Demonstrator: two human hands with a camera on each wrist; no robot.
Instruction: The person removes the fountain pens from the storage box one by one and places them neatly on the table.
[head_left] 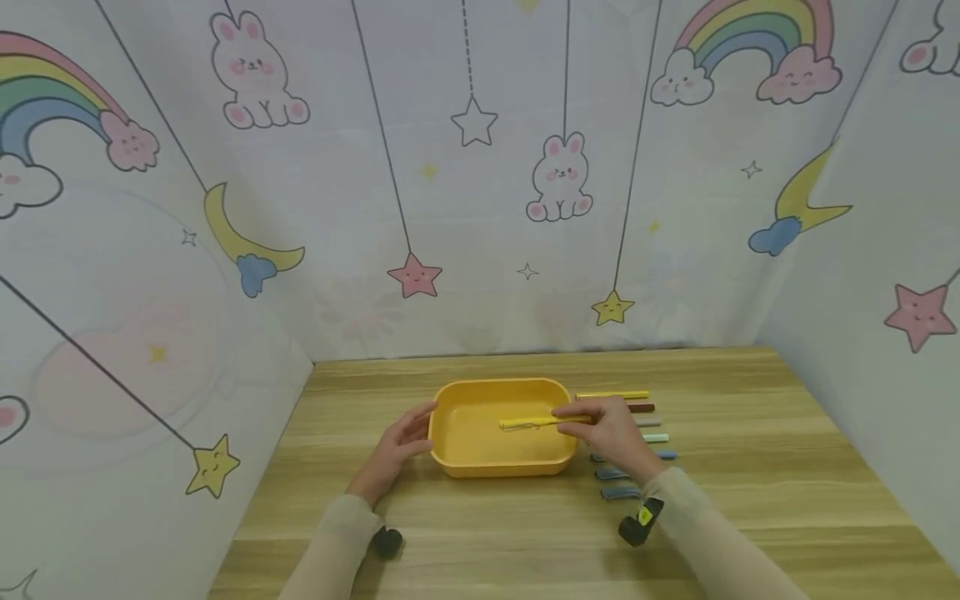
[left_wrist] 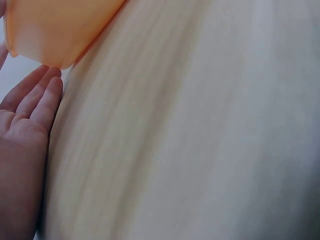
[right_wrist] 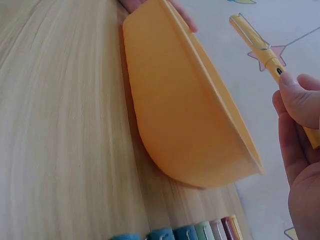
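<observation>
An orange-yellow plastic tub stands on the wooden table. Against its left end rests my left hand, fingers fairly straight along the outer wall and rim. The left wrist view shows those fingers touching the tub's side. My right hand pinches a yellow pen between thumb and fingers, above the right part of the tub. Its capped end, with a wire clip, points left. In the right wrist view the pen is held higher than the tub's rim.
To the tub's right lies a row of several pens: a yellow pen at the back, then a dark red pen, grey, mint and blue ones, partly covered by the right hand. A patterned cloth wall closes off the table's back and sides.
</observation>
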